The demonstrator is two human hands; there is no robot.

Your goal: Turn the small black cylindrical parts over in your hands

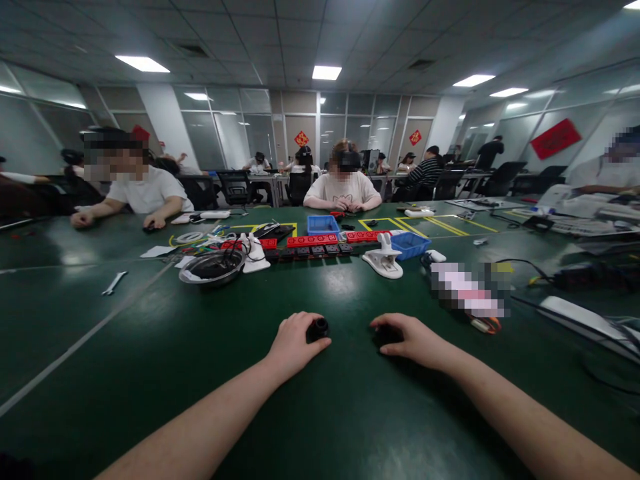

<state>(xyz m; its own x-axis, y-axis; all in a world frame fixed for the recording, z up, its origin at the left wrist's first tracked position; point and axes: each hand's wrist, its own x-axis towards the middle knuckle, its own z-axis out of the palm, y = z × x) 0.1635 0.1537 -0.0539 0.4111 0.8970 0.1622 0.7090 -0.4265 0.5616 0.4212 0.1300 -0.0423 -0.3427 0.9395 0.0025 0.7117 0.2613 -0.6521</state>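
My left hand (295, 340) is closed around a small black cylindrical piece (319, 328) with a round, ring-like end, resting at the green table top. To its right, my right hand (407, 339) curls its thumb and fingers about a small black object (388, 333). That object is dark and partly hidden by the fingers, so I cannot make out its kind. A gap of bare table separates the two hands.
Beyond my hands stand a metal bowl (220, 277) of black cable, red socket strips (313, 241), blue trays (411, 246) and a white clip base (385, 261). A wrench (115, 283) lies left. Cables and a white strip (590, 320) lie right. Other people sit across the table.
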